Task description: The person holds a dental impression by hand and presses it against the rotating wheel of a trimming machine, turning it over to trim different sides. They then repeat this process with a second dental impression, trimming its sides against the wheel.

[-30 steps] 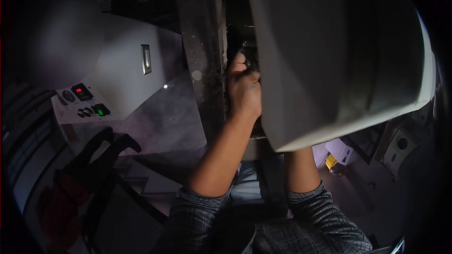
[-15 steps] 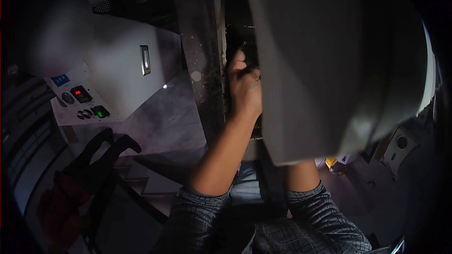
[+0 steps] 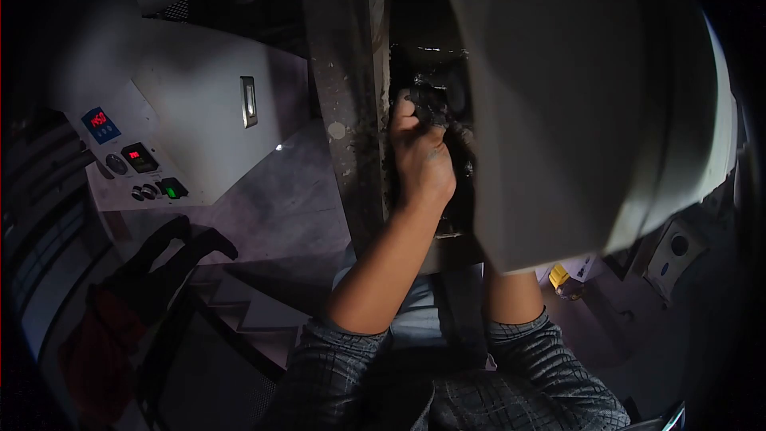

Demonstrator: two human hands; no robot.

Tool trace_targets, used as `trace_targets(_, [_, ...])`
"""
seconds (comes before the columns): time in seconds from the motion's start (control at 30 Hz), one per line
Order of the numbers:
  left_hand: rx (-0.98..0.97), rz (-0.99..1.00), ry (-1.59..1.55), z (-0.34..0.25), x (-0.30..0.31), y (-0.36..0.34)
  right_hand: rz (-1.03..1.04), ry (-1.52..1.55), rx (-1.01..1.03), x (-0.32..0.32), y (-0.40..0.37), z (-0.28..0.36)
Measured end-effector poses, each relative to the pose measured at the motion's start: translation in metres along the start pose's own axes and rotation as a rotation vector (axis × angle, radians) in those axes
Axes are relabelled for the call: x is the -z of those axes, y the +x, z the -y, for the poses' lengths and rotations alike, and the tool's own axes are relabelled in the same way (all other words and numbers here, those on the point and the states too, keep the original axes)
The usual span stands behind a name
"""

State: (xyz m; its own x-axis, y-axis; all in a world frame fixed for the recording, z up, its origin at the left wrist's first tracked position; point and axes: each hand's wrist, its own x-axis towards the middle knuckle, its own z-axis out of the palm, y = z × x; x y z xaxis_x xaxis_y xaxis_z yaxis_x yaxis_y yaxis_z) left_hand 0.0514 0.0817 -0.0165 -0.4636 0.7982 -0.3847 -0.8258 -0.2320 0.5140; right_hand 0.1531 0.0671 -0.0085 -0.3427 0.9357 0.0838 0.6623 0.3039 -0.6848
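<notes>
Our left hand (image 3: pixel 420 164) is up inside the machine opening, fingers curled tight round a dark part (image 3: pixel 435 104); thumb on its left side. That part sits at the far end of the hand, just inside the gap, betw. the grimy upright post (image 3: pixel 343 96) on the left and the big grey cover (image 3: pixel 574 96) on the right. The cover fills most of the right half and hangs over our right forearm (image 3: pixel 511 299). The right hand itself is hidden behind the cover, so we can't tell if it's open or closed, or on what. Hands are apart.

Left of the post: grey cabinet w/ a metal handle (image 3: pixel 248 100), then a control panel (image 3: pixel 132 168) w/ a red display and a green button (image 3: pixel 170 191). Near left, a black glove (image 3: pixel 171 251) lies on the dim counter (image 3: pixel 271 207). A small yellow item (image 3: pixel 561 275) shows low right, under the cover's edge.
</notes>
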Motion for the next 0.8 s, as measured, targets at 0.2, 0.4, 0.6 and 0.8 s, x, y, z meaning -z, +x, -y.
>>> trace_targets(0.2, [0.033,0.066,-0.117,-0.003,-0.009,0.002,0.109,-0.259,0.052,-0.002,0.012,-0.037])
trace_targets(0.4, [0.088,-0.107,0.007,-0.011,-0.011,0.001,-0.087,0.033,0.034,-0.008,0.029,0.008])
trace_targets(0.6, [-0.021,0.16,0.351,-0.012,0.002,0.007,-0.035,0.672,-0.352,0.008,0.029,0.008])
trace_targets(0.8, [-0.007,0.105,0.413,-0.017,-0.004,0.001,0.113,-0.441,0.057,0.011,0.019,0.0])
